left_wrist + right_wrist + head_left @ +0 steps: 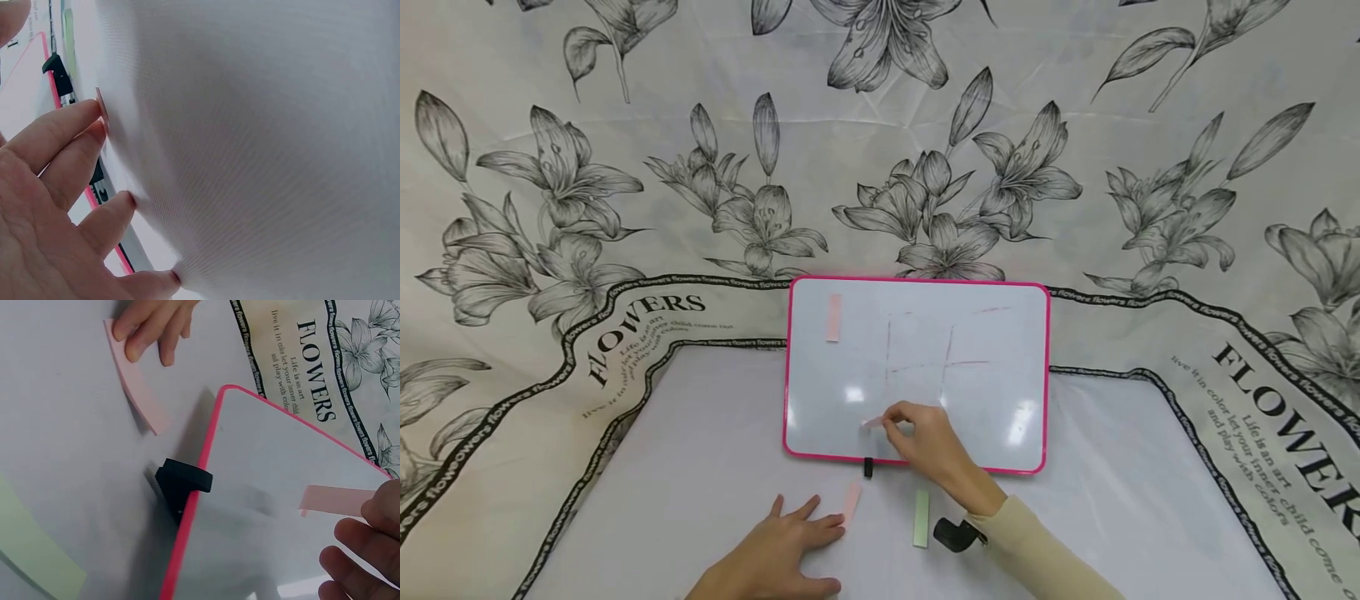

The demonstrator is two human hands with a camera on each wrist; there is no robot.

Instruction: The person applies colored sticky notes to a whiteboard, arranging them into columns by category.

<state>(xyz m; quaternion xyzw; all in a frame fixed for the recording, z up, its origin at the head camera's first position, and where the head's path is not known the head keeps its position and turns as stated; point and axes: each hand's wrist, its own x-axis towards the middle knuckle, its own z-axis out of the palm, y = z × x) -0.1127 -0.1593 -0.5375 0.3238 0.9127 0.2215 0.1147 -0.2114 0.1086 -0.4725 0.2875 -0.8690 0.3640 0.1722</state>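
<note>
A whiteboard with a pink frame leans upright, with faint red lines drawn on its face. My right hand pinches a pink paper strip between thumb and fingers, in front of the board's lower left part. On the white cloth below the board lies a second pink strip. Fingertips of my left hand rest on that strip's near end, the other fingers spread on the cloth. In the left wrist view only its edge shows. A third pink strip is on the board's upper left.
A black clip stands at the board's bottom edge. One pale green strip lies on the cloth between the hands. Beside the right sleeve is a black object. Behind the board hangs a flower-printed cloth.
</note>
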